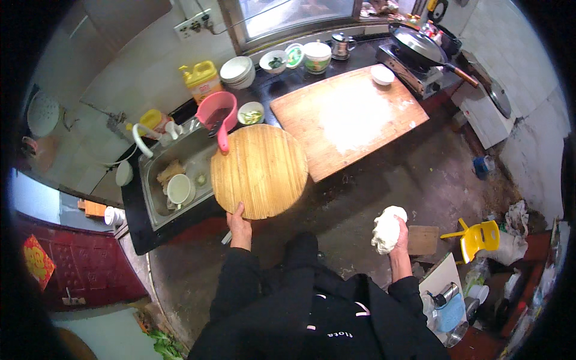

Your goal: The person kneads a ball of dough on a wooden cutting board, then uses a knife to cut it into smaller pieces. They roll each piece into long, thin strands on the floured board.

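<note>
My left hand (240,228) grips the near edge of a round wooden board (260,173), thumb on top. The board is held level beside the sink, and its far left edge meets the handle of a pink plastic dipper (217,110). In my right hand (400,236) is a lump of white dough (388,228), held out over the floor. Ahead on the counter lies a large wooden cutting board (297,121) dusted with white flour (355,114). A small white bowl (382,75) sits at its far right corner.
Left is a steel sink (157,219) with a white cup (181,189) inside. Along the wall stand a yellow jug (202,81), stacked bowls (237,72) and a bowl of chopped greens (250,113). A lidded wok (416,42) rests on the stove at right; a yellow chair (480,238) is below.
</note>
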`<action>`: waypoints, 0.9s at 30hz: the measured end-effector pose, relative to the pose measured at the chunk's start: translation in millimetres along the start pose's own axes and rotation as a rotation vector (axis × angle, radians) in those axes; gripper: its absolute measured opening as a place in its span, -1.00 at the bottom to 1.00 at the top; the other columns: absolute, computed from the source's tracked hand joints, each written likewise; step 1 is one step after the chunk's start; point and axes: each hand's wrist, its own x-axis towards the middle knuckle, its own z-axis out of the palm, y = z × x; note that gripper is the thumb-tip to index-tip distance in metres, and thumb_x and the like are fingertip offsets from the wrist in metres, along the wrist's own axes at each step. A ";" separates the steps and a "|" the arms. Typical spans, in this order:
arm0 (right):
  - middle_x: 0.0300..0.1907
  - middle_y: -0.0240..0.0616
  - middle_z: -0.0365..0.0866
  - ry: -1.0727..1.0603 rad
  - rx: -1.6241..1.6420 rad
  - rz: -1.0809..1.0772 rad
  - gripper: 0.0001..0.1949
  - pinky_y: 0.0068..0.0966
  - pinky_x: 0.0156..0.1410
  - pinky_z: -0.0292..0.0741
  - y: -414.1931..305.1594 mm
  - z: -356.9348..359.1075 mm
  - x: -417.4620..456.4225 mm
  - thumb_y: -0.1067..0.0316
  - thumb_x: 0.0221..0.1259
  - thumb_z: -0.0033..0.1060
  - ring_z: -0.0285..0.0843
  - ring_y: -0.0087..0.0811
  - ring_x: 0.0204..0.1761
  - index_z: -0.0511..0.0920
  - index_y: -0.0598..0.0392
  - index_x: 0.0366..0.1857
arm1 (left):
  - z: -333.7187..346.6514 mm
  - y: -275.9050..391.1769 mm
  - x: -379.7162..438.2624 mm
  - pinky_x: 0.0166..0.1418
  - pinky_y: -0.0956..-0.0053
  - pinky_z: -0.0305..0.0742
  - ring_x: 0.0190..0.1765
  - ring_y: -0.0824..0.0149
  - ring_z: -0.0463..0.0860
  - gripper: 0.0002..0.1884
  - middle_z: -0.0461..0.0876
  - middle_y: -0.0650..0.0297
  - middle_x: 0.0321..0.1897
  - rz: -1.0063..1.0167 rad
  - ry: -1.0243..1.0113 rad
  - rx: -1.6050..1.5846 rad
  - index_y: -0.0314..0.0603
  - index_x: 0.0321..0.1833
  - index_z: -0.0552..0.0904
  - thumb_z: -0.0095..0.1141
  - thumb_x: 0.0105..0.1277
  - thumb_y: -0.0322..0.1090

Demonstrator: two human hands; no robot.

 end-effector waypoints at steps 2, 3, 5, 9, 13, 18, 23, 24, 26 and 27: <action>-0.20 -0.01 0.76 -0.015 0.012 0.002 -0.61 -0.22 -0.25 0.73 -12.6 -7.3 15.9 0.05 0.34 0.19 0.76 -0.14 -0.31 0.59 0.10 0.07 | 11.0 -12.5 6.8 0.37 0.09 0.50 0.33 0.15 0.56 -0.40 0.55 0.20 0.32 0.017 0.020 -0.008 -0.12 0.47 0.40 0.30 0.39 -0.51; -0.19 -0.01 0.76 0.012 0.013 -0.009 -0.62 -0.22 -0.24 0.73 -19.5 -3.3 22.4 0.07 0.36 0.20 0.77 -0.14 -0.30 0.59 0.11 0.07 | 22.9 -15.0 0.8 0.37 0.08 0.50 0.33 0.15 0.56 -0.41 0.55 0.20 0.33 0.012 0.045 -0.020 -0.12 0.46 0.40 0.30 0.40 -0.49; -0.19 -0.02 0.76 0.019 0.015 -0.037 -0.64 -0.21 -0.22 0.74 -32.8 5.0 43.2 0.09 0.38 0.19 0.77 -0.14 -0.29 0.59 0.12 0.07 | 26.3 -24.3 1.9 0.41 0.01 0.48 0.40 0.13 0.50 -0.43 0.50 0.17 0.39 0.050 -0.015 -0.011 -0.07 0.51 0.36 0.26 0.50 -0.28; -0.15 -0.02 0.76 -0.080 -0.067 -0.086 -0.64 -0.23 -0.19 0.74 -62.9 34.7 97.5 0.07 0.42 0.17 0.77 -0.14 -0.27 0.57 0.11 0.10 | 21.7 -34.8 2.6 0.47 -0.02 0.40 0.49 0.07 0.41 -0.23 0.37 0.10 0.50 -0.008 -0.082 -0.018 -0.16 0.61 0.21 0.09 0.53 0.16; -0.03 -0.09 0.74 -0.105 -0.229 -0.200 -0.67 -0.27 0.04 0.74 -99.0 67.6 170.5 0.22 0.51 0.11 0.79 -0.19 -0.09 0.50 0.17 0.20 | 36.6 -36.6 -38.2 0.32 -0.05 0.51 0.35 -0.11 0.52 -0.12 0.49 -0.05 0.35 -0.256 0.331 -0.121 -0.25 0.46 0.36 -0.20 0.48 0.49; 0.16 -0.07 0.59 -0.172 -0.760 -0.530 -0.45 -0.31 0.25 0.56 -151.2 151.6 243.8 0.16 0.43 0.21 0.62 -0.30 0.17 0.32 0.17 0.39 | 30.6 -68.5 -88.5 -0.09 0.08 0.67 -0.16 0.02 0.73 -0.53 0.74 -0.06 -0.11 -0.767 0.210 0.124 -0.21 -0.22 0.58 0.01 0.53 0.13; 0.34 0.16 0.47 -0.241 -1.977 -0.893 -0.25 -0.15 0.40 0.48 -148.7 188.0 325.9 0.30 0.17 0.34 0.56 0.10 0.27 0.29 0.00 0.51 | 160.7 -58.2 -90.0 -0.17 0.38 0.68 -0.32 0.26 0.75 -0.76 0.78 0.08 -0.18 -0.559 -0.163 0.376 -0.18 -0.20 0.60 0.09 0.55 -0.15; 0.29 0.06 0.55 -0.336 -2.182 -0.703 -0.35 -0.21 0.37 0.52 -150.8 198.3 324.6 0.34 0.20 0.31 0.59 -0.07 0.28 0.42 -0.06 0.45 | 183.0 -60.0 -86.5 -0.19 0.43 0.67 -0.30 0.28 0.75 -0.77 0.77 0.09 -0.18 -0.521 -0.234 0.369 -0.19 -0.16 0.60 0.09 0.56 -0.16; 0.24 0.00 0.60 -0.485 -1.681 -0.610 -0.45 -0.26 0.33 0.54 -159.2 178.5 371.5 0.39 0.24 0.26 0.61 -0.17 0.25 0.52 0.00 0.37 | 221.5 -66.9 -79.3 -0.20 0.44 0.67 -0.31 0.29 0.74 -0.77 0.75 0.11 -0.17 -0.449 -0.333 0.423 -0.19 -0.14 0.59 0.07 0.57 -0.17; 0.21 -0.04 0.63 -0.536 -1.431 -0.557 -0.50 -0.29 0.32 0.55 -165.8 168.7 391.9 0.42 0.26 0.24 0.63 -0.22 0.23 0.56 0.02 0.33 | 241.0 -72.0 -73.0 -0.20 0.44 0.67 -0.32 0.30 0.74 -0.78 0.75 0.12 -0.17 -0.416 -0.385 0.450 -0.19 -0.14 0.59 0.06 0.58 -0.18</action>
